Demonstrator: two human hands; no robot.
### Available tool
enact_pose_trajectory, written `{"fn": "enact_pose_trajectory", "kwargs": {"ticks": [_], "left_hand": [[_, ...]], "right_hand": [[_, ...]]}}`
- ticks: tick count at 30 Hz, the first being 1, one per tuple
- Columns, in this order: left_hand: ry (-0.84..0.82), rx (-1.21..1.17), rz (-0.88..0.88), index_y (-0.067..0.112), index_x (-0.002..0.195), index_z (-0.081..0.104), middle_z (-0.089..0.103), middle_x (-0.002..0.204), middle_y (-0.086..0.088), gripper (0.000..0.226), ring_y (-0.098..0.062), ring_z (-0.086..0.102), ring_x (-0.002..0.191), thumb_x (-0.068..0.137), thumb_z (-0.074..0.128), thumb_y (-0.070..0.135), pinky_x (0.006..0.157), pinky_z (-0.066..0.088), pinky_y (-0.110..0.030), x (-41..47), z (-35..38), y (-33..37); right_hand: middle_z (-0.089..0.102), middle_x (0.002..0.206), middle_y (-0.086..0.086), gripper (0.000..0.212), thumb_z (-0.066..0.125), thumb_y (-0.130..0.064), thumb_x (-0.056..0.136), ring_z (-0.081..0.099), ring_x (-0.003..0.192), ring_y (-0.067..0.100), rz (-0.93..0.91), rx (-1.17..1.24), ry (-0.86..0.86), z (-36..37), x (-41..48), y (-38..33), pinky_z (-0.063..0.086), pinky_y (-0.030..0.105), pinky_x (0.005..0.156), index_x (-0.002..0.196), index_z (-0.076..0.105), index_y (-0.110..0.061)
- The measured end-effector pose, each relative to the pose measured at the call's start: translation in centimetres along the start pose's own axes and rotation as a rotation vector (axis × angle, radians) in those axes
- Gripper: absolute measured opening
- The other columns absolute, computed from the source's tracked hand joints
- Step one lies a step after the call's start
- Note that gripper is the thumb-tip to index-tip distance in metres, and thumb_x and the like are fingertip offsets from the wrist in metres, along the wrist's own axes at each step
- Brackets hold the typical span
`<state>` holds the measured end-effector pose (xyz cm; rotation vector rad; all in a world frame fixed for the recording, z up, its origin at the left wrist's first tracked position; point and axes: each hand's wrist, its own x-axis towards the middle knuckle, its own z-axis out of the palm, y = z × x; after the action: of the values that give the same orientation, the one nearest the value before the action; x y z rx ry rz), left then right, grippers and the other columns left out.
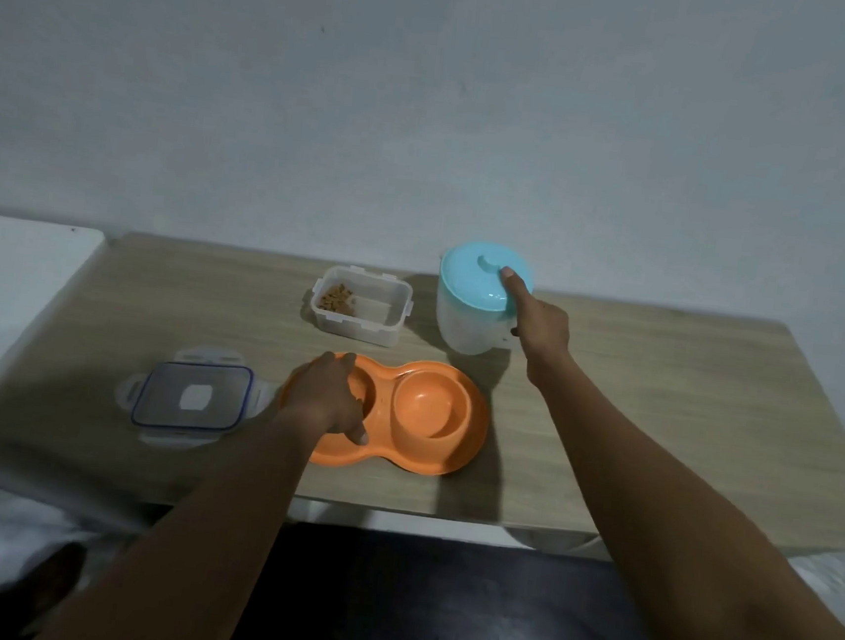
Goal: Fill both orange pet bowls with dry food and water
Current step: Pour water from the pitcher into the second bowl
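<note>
**Now both hands are on the table things**

Right now a person reaches both arms over a light wooden table (658, 420). The table stands against a plain, pale grey-blue wall (430, 114). A white top (6, 279) sits just beside the table on the left. Below the near edge, the floor (408, 602) looks dark and a bit shiny.

The orange double bowl (470, 443) lies near the front of the table, about in the middle. It has two round cups side by side. The right cup (425, 405) has nothing in it. The left hand (327, 398) covers the left cup, so I cannot tell what is inside. Its fingers curl down over the cup: one fingertip touches the far rim and the thumb touches the near side, so it holds the bowl.

Farther back stands a clear box (374, 315) with no lid on. A small heap of brown dry food (337, 297) lies in its left corner. The box lid (191, 395), clear with a blue line round it, lies flat on the table, left of the orange bowl.

At the far right of these things stands a white jug (466, 324) with a blue lid (480, 284) on top. The right hand (541, 326) holds the jug at its right side. One finger lies straight on the blue lid and the other fingers fold down beside the jug. I cannot see if there is water inside.
</note>
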<state>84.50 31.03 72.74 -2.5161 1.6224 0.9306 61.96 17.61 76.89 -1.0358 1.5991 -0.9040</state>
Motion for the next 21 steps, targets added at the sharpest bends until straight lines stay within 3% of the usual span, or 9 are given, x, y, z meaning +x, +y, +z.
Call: {"fn": "enact_pose_trajectory", "kwargs": {"ticks": [5,7,10,14,17,21], "left_hand": [[0.002,-0.005,-0.007,0.022,0.16,0.017,0.019,0.165,-0.006,0.132,-0.035,0.022,0.15,0.055,0.096,0.03,0.116,0.033,-0.051,0.0,0.1,0.0],[0.004,-0.002,-0.009,0.023,0.16,0.017,0.018,0.166,-0.006,0.131,-0.035,0.022,0.15,0.055,0.096,0.031,0.117,0.033,-0.05,0.0,0.2,0.0],[-0.002,-0.007,-0.018,0.025,0.16,0.016,0.016,0.166,-0.006,0.131,-0.035,0.021,0.151,0.056,0.096,0.03,0.116,0.034,-0.051,-0.3,0.2,0.0],[0.012,-0.031,-0.004,0.024,0.16,0.015,0.013,0.167,-0.007,0.132,-0.034,0.021,0.151,0.056,0.096,0.031,0.117,0.033,-0.05,-0.7,-0.1,-0.1],[0.023,-0.027,0.018,0.02,0.16,0.015,0.01,0.168,-0.008,0.132,-0.032,0.019,0.152,0.056,0.096,0.033,0.119,0.03,-0.048,-0.9,-0.1,-0.1],[0.055,-0.036,0.039,0.016,0.159,0.02,0.022,0.165,-0.008,0.13,-0.031,0.028,0.149,0.055,0.096,0.034,0.116,0.036,-0.046,-1.3,0.2,-0.7]], "right_hand": [[0.067,0.1,0.004,0.051,0.078,-0.062,0.074,0.059,0.084,0.017,0.008,0.103,0.048,-0.5,-0.3,0.3,0.047,0.031,0.069,0.089,0.065,-0.016],[0.068,0.096,0.005,0.056,0.079,-0.062,0.072,0.058,0.081,0.018,-0.025,0.072,0.049,-1.2,-0.5,-0.1,0.045,0.032,0.069,0.091,0.069,-0.01],[0.063,0.079,0.014,0.073,0.079,-0.068,0.066,0.054,0.073,0.021,-0.118,-0.025,0.015,-2.6,-1.4,-1.2,0.04,0.036,0.065,0.081,0.067,0.002],[0.044,0.058,0.004,0.063,0.082,-0.062,0.068,0.041,0.056,0.017,-0.259,-0.193,-0.02,-4.0,-3.7,-3.2,0.03,0.033,0.054,0.055,0.046,-0.013],[0.038,0.056,0.005,0.067,0.082,-0.066,0.064,0.037,0.055,0.018,-0.364,-0.345,-0.037,-4.4,-5.3,-4.2,0.028,0.036,0.056,0.053,0.041,-0.014],[0.036,0.053,0.004,0.069,0.081,-0.066,0.066,0.037,0.054,0.018,-0.464,-0.573,-0.08,-4.4,-7.3,-4.7,0.027,0.034,0.054,0.05,0.039,-0.014]]}}
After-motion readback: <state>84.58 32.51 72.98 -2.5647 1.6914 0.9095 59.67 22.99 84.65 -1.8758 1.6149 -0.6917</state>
